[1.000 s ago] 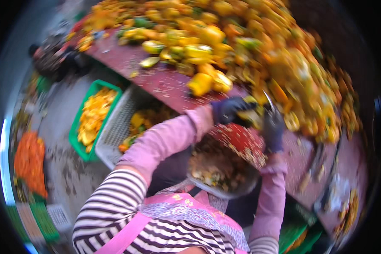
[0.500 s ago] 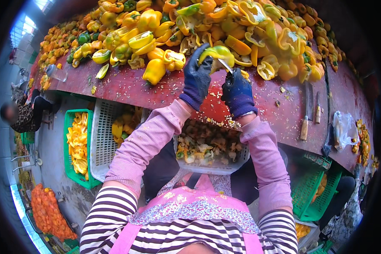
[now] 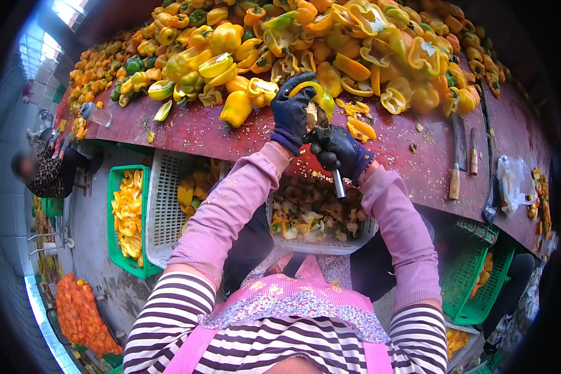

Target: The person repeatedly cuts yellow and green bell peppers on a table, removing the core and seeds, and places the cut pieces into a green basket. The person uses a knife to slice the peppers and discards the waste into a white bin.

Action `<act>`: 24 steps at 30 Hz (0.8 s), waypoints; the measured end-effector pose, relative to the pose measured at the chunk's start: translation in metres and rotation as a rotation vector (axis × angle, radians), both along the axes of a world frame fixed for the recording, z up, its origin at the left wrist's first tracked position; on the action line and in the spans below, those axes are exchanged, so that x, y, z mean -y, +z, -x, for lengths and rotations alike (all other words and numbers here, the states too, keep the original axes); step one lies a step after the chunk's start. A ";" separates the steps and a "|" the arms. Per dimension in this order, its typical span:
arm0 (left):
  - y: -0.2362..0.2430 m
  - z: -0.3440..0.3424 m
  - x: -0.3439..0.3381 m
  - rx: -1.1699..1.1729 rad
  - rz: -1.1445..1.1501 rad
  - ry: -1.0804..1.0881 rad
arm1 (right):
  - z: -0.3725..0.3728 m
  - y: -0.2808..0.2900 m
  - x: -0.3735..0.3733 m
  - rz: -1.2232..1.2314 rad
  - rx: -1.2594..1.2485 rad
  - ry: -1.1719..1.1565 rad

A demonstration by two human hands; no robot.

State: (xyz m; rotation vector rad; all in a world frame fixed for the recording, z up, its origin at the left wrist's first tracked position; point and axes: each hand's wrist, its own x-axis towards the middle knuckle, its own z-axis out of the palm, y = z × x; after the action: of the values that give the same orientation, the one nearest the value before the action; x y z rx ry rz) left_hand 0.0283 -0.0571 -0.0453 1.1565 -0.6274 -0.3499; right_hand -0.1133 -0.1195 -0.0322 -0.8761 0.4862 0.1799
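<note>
My left hand (image 3: 290,118), in a dark blue glove, grips a yellow-green bell pepper (image 3: 323,100) above the near edge of the red table. The pepper is cut open, with its pale core (image 3: 311,115) showing. Close against its lower side is my gloved right hand (image 3: 341,149), fingers curled around a short silver metal tool (image 3: 338,184) that sticks out below the fist toward me. The tool's other end is hidden. Beneath both hands a white crate (image 3: 315,247) holds cores and scraps. Several pepper pieces (image 3: 360,128) lie just beyond my right hand.
A large heap of peppers (image 3: 349,47) covers the far side of the table (image 3: 187,128). At right lie a wooden-handled knife (image 3: 455,181), a smaller knife (image 3: 474,156) and a plastic bag (image 3: 514,184). Left stands a green crate (image 3: 112,224) of pepper pieces; a person (image 3: 50,171) sits beyond.
My right hand has come down and turned over; the tool, earlier against the pepper, now points toward me. The left hand still holds the pepper, now turned. The view has shifted slightly.
</note>
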 end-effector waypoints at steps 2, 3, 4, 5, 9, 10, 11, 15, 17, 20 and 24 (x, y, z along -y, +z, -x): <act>-0.002 -0.001 0.000 0.036 0.015 -0.006 | 0.002 -0.006 0.006 -0.012 0.060 0.043; -0.003 -0.004 -0.002 0.083 0.009 -0.008 | 0.002 -0.005 0.007 0.043 0.097 0.082; -0.004 -0.005 -0.005 0.129 0.004 -0.010 | 0.002 -0.003 0.006 0.099 0.134 0.122; -0.007 -0.005 -0.008 0.017 0.073 -0.055 | 0.004 -0.001 0.003 0.181 0.051 0.120; -0.017 -0.024 -0.018 -0.301 0.186 -0.221 | 0.002 0.009 -0.002 0.561 -0.074 0.133; -0.018 -0.027 -0.018 -0.363 0.181 -0.246 | 0.001 0.007 -0.002 0.607 -0.097 0.124; -0.018 -0.030 -0.019 -0.425 0.175 -0.271 | 0.001 0.008 -0.001 0.653 -0.120 0.115; -0.026 -0.038 -0.023 -0.408 0.102 -0.309 | 0.002 0.010 -0.006 0.590 -0.078 0.127; -0.006 -0.018 -0.011 -0.120 0.086 -0.274 | 0.004 -0.013 0.008 0.025 0.059 0.080; -0.005 -0.011 -0.007 0.023 0.189 -0.314 | 0.005 0.000 -0.001 0.078 0.029 0.079; -0.027 -0.020 -0.012 -0.705 0.103 -0.482 | 0.007 0.003 -0.004 0.858 0.023 0.176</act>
State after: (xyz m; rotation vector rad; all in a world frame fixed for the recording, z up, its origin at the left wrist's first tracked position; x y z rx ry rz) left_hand 0.0478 -0.0448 -0.0719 0.6966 -0.2815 -1.0680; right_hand -0.1200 -0.1160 -0.0294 -1.7612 0.4634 0.1178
